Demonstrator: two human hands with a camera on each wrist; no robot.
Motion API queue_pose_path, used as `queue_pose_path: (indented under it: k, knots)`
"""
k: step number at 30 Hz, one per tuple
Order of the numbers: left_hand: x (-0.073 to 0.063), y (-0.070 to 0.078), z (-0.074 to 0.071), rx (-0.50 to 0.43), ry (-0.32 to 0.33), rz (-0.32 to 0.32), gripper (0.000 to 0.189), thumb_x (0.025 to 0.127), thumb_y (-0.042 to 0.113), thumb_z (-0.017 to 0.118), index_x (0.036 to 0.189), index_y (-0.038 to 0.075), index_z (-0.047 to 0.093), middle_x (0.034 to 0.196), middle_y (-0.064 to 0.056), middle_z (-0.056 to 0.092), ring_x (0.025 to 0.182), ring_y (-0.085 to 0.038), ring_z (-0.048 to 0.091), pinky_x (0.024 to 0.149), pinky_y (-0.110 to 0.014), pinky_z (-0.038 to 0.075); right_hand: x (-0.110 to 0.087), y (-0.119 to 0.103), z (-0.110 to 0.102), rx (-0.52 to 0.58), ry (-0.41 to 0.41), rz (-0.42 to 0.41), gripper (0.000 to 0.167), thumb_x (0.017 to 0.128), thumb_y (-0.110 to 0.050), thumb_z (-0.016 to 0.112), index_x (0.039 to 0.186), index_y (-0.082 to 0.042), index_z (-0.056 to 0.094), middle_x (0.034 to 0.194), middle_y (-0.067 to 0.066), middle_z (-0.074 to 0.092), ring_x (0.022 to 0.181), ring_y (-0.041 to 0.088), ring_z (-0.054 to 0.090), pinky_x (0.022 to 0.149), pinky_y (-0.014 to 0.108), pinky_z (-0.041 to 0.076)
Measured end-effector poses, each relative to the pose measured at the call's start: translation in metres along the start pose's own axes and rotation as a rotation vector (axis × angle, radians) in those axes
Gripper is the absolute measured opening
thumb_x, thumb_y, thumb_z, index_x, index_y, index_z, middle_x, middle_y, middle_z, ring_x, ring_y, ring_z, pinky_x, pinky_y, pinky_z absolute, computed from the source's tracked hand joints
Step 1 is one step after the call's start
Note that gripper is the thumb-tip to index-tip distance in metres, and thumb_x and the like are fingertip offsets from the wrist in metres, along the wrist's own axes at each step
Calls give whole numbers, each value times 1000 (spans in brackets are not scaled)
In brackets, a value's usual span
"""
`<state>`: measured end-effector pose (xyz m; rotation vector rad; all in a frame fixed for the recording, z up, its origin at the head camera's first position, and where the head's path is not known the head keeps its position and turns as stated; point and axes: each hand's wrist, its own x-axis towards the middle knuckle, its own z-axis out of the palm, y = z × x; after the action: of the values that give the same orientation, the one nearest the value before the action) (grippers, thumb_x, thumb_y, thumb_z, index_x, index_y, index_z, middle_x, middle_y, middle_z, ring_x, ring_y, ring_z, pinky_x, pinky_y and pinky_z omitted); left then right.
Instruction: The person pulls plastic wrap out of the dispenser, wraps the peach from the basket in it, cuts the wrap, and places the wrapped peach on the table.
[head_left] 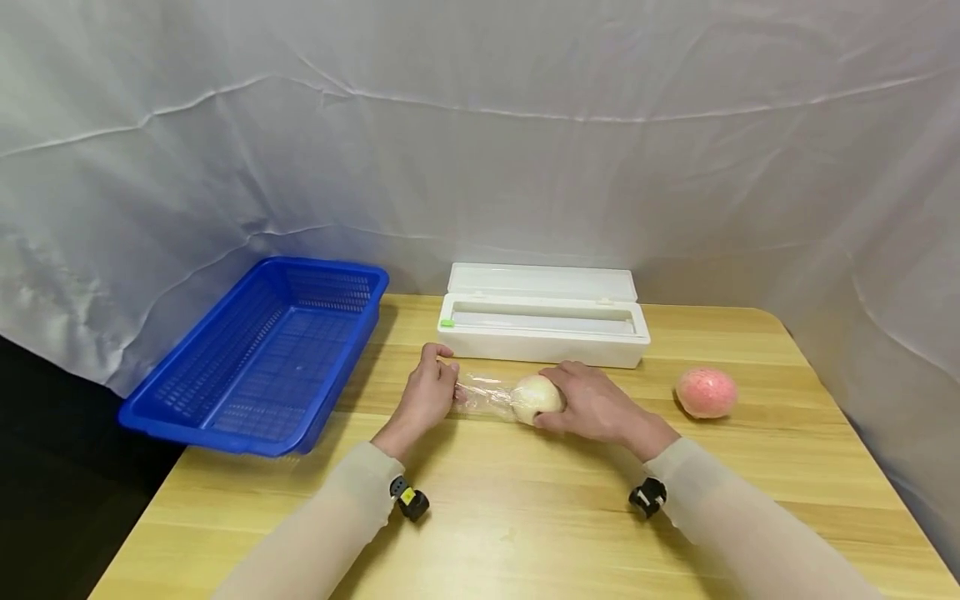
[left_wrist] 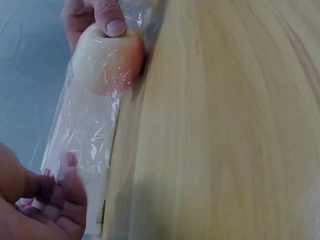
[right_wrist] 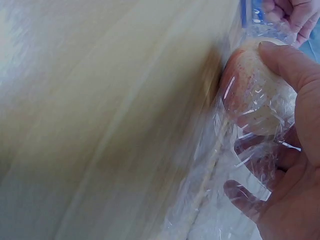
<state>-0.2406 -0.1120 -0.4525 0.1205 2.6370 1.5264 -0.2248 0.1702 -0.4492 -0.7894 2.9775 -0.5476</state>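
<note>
A pale yellow apple with a red blush [head_left: 537,398] is wrapped in clear plastic film [left_wrist: 90,130]. My right hand [head_left: 596,404] grips it from the right side, thumb on its near face. To the left, my left hand [head_left: 429,392] pinches the gathered end of the film [head_left: 483,393], which stretches between hand and apple. In the right wrist view, loose film [right_wrist: 200,200] also hangs below the apple, near the right fingers. Behind both hands stands a white cling film box [head_left: 540,343], its lid [head_left: 543,282] raised.
A blue plastic basket [head_left: 330,379] stands at the left of the wooden table [head_left: 510,533]. On the right lies a pink-red fruit [head_left: 707,393], apparently film-wrapped. Grey cloth [head_left: 480,167] hangs behind the table.
</note>
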Motion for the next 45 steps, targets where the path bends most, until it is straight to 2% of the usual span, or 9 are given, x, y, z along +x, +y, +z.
queue_pose_path:
  k: [5, 17, 21, 25, 30, 33, 36, 40, 45]
  knots:
    - [2, -1, 0, 70, 27, 23, 28, 115, 20, 44, 139, 7, 45, 83, -6, 63, 63, -17, 60, 57, -31, 47, 1, 0, -1, 2, -4, 1, 67, 84, -50, 84, 132, -7, 67, 118, 6, 68, 104, 22, 64, 94, 47, 52]
    - [6, -5, -5, 365, -59, -44, 29, 113, 18, 41, 139, 9, 48, 80, -7, 61, 68, -23, 54, 59, -34, 41, 0, -2, 1, -8, 3, 1, 71, 85, -50, 84, 135, -3, 65, 125, 12, 69, 111, 29, 66, 100, 52, 51]
    - [7, 3, -9, 465, 14, 10, 32, 109, 10, 41, 138, 5, 53, 91, -12, 66, 74, -25, 59, 63, -39, 48, -2, -3, 4, -9, 23, -2, 70, 84, -47, 86, 134, -2, 64, 125, 14, 70, 112, 33, 66, 101, 55, 51]
    - [9, 17, -9, 463, 55, 138, 28, 107, 10, 48, 130, 4, 63, 109, -12, 70, 95, -26, 66, 83, -44, 56, -4, -5, 7, -4, 47, -9, 69, 82, -43, 88, 132, -2, 64, 124, 13, 69, 111, 33, 67, 99, 55, 52]
    - [9, 36, 4, 421, -140, 335, 31, 107, 26, 62, 132, 9, 68, 129, -8, 70, 123, -27, 62, 106, -46, 52, -5, -4, 8, 11, 46, 26, 77, 83, -44, 87, 139, 1, 58, 129, 17, 68, 114, 35, 66, 101, 57, 51]
    - [8, 42, 16, 475, -273, 453, 52, 102, 38, 71, 144, 10, 61, 145, -8, 63, 139, -28, 53, 117, -46, 45, -5, -3, 7, 26, 25, 52, 82, 84, -47, 86, 142, 1, 54, 125, 15, 69, 109, 33, 67, 100, 57, 51]
    - [9, 45, 27, 552, -339, 548, 65, 95, 44, 78, 148, 11, 58, 150, -6, 60, 143, -27, 50, 119, -44, 42, -5, -3, 3, 32, 7, 57, 81, 84, -49, 86, 141, -2, 54, 120, 11, 70, 102, 26, 65, 96, 53, 52]
    - [12, 45, 36, 619, -361, 597, 51, 93, 45, 80, 135, 17, 68, 131, 2, 71, 125, -19, 61, 105, -37, 50, -6, -2, -1, 26, 1, 36, 75, 84, -49, 85, 139, -4, 59, 123, 10, 71, 104, 24, 64, 91, 49, 53]
    - [17, 45, 37, 555, -433, 539, 39, 97, 41, 77, 128, 20, 72, 114, 8, 74, 101, -10, 64, 91, -30, 53, -5, 3, -3, 86, -10, 41, 64, 85, -46, 86, 132, -8, 66, 121, 5, 73, 106, 21, 65, 89, 44, 54]
